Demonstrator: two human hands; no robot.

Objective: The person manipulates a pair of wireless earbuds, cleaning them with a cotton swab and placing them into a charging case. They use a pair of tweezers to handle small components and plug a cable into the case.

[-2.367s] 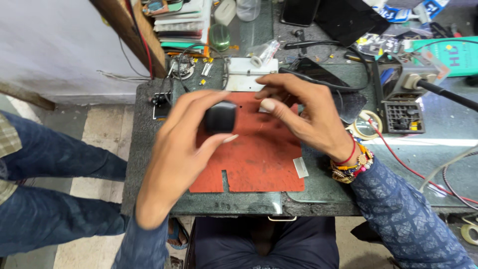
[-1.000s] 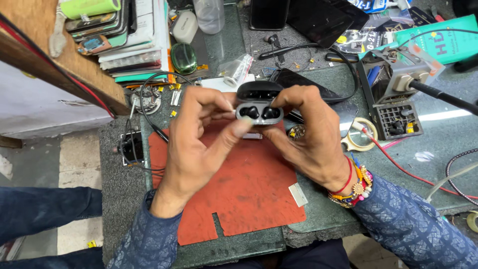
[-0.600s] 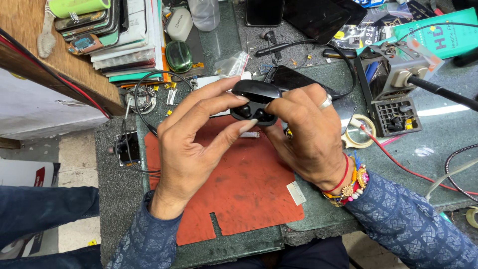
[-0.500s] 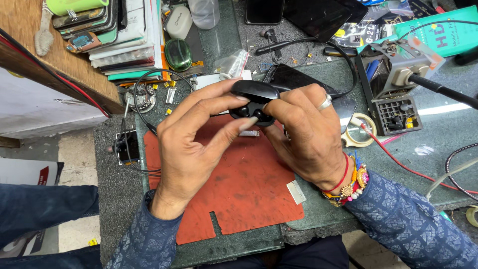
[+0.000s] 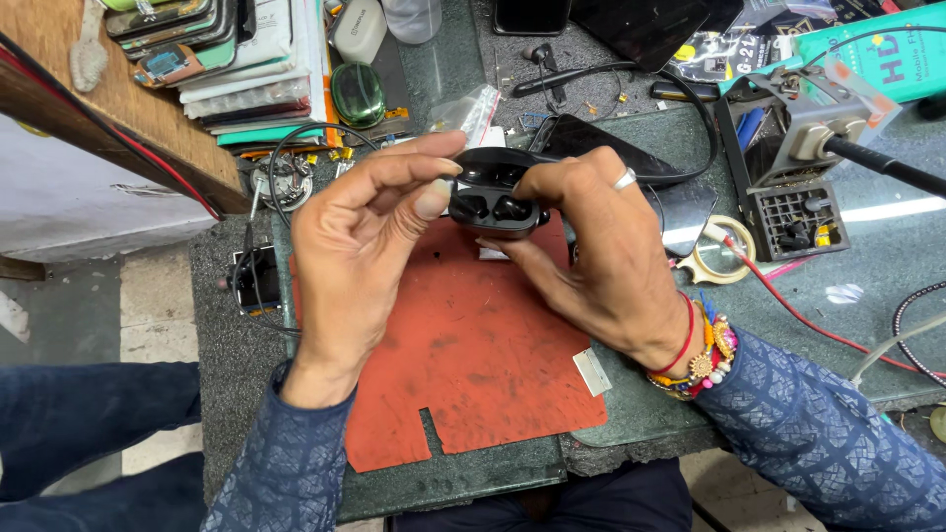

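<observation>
left hand (image 5: 360,236) + right hand (image 5: 601,256) — both gripping open black earbud case (image 5: 493,192) | above red mat (image 5: 473,365)

Setting: small electronics repair workshop. Evidence: cluttered desk (image 5: 236,335) with red work mat (image 5: 473,365) at centre; stacked phones (image 5: 177,25) and parts upper left; soldering station (image 5: 798,148) with handpiece, loose red wires (image 5: 788,305), tape roll (image 5: 717,264) at right.
</observation>
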